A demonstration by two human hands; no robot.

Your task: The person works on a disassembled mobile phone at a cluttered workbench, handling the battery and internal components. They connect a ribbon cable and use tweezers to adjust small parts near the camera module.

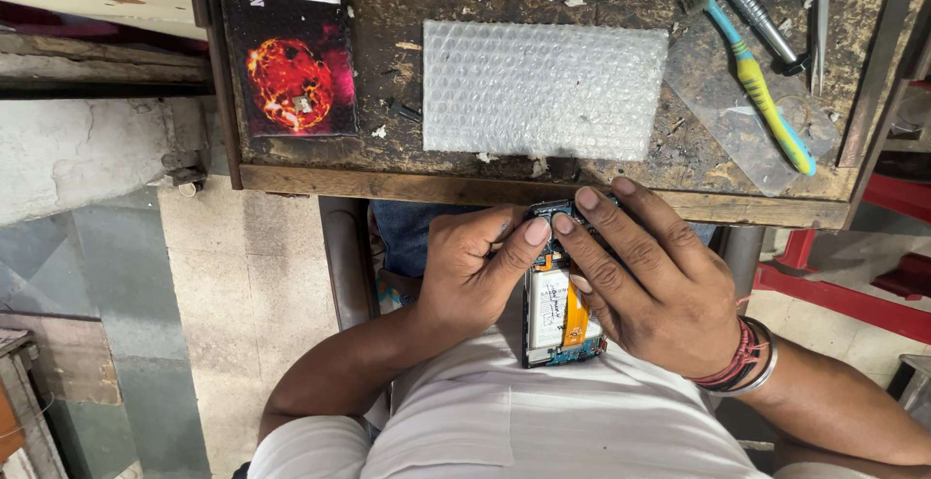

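An opened smartphone with its back off lies between both hands, just below the table edge, over my lap. A white battery and an orange flex strip show inside it. My left hand grips the phone's left side, thumb tip pressed near the top. My right hand covers the right side, with its fingertips on the upper end by the camera area. Red threads and a metal bangle circle my right wrist.
On the worn wooden table lie a bubble-wrap sheet, a dark phone back cover with a red fireball print, a blue-and-yellow toothbrush, a screwdriver, tweezers and a clear plastic sheet. Red furniture stands at right.
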